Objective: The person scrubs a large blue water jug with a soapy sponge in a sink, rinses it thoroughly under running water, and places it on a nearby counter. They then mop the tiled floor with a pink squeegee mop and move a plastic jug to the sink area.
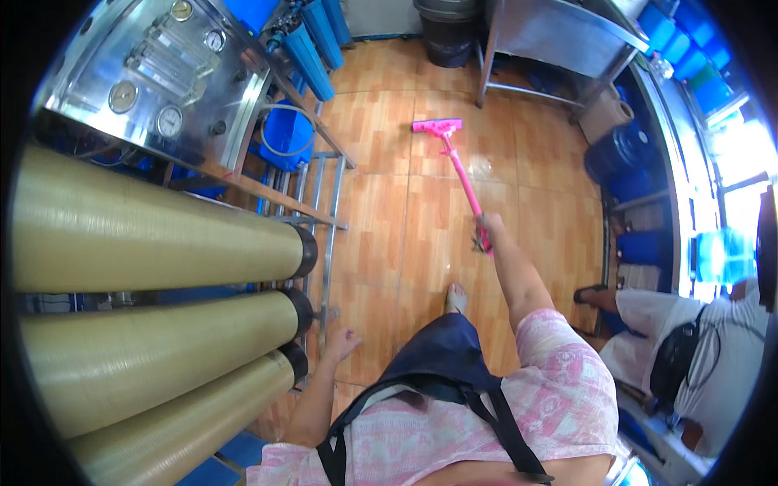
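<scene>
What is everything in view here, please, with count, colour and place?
sponge mop: one, pink, upper centre
tiled floor: one, brown, centre
pressure vessels: three, tan, left
gauges: four, pale, upper left
panel: one, silver, upper left
filter housings: at least three, blue, top left
container: one, blue, beside panel
bin: one, black, top
steel table: one, silver, upper right
jugs: several, blue, right
co-worker: one, white clothes, lower right
waist bag: one, black, lower right
apron: one, navy, bottom
shirt: one, pink and white, bottom
foot: one, centre
left fingers: bare, by vessels
right fingers: bare, round mop
</scene>
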The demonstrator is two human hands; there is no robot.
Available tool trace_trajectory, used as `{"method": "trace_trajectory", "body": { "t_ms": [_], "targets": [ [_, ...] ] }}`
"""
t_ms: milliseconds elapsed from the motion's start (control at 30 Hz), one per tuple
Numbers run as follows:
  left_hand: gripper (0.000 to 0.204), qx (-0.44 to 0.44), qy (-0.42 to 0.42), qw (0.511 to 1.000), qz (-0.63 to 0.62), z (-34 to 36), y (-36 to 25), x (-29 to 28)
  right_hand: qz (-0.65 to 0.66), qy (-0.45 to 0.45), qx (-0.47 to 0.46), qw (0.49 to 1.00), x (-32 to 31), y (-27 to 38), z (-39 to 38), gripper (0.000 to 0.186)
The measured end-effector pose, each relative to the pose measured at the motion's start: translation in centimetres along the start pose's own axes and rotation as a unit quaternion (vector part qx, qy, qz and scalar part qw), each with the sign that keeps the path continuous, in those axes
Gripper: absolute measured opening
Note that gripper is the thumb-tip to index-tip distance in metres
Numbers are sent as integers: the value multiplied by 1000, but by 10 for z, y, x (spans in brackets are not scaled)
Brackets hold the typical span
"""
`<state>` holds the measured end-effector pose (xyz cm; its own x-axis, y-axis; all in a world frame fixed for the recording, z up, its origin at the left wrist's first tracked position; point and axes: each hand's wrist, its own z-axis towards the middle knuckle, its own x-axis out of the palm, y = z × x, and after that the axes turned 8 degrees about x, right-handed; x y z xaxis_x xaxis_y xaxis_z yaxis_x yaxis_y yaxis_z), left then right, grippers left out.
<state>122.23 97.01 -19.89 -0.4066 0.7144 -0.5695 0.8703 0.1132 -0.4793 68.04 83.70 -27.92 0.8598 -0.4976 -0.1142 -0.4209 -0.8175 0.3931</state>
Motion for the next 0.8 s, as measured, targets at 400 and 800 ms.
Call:
{"method": "trace_trajectory", "body": {
  "t_ms": [400, 800],
  "targets": [
    [51, 126, 18, 992, 20, 75, -56, 50, -344, -173, -125, 914, -112, -90, 30, 47],
    [51, 146, 95, 974, 144, 54, -2, 45, -305, -188, 227, 906, -223, -648, -372, 34]
  ]
}}
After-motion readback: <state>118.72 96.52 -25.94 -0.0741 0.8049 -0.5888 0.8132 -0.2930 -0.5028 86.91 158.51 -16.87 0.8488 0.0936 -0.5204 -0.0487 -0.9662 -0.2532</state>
